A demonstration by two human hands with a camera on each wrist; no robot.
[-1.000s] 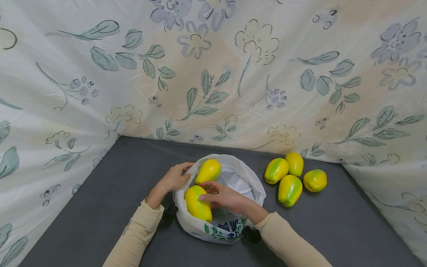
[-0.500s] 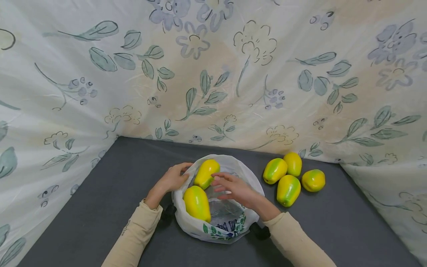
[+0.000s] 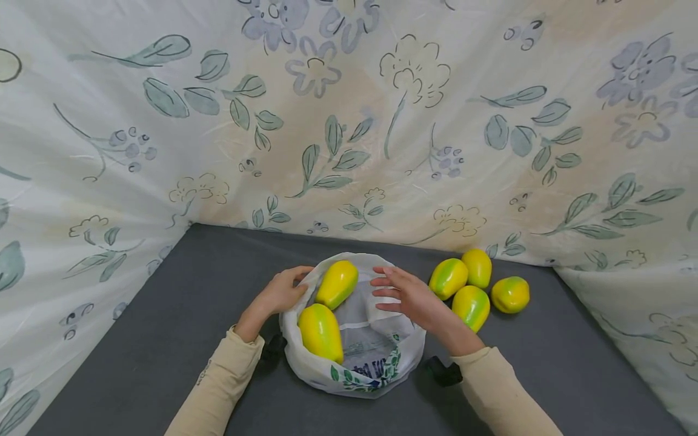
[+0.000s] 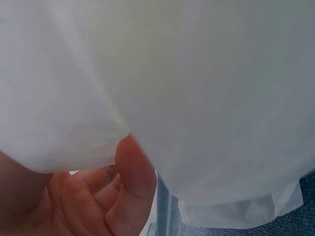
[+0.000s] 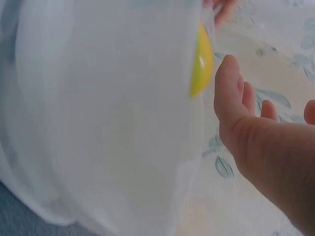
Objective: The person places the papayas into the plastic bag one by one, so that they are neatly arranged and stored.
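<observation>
The loose papayas point(image 3: 449, 277) lie just right of the nearer right hand point(image 3: 417, 297), its fingers apart, holding nothing; the left hand point(image 3: 280, 293) pinches the plastic bag point(image 3: 312, 374).

No text can be read with certainty. Dark blue lettering point(image 3: 371, 368) stands on the white bag point(image 3: 313, 376), on its side away from the far edge of the tabletop point(image 3: 158, 345), but creases distort it. Small dark marks point(image 3: 204, 370), perhaps letters, run along the left sleeve point(image 3: 218, 387), too tiny to make out.
</observation>
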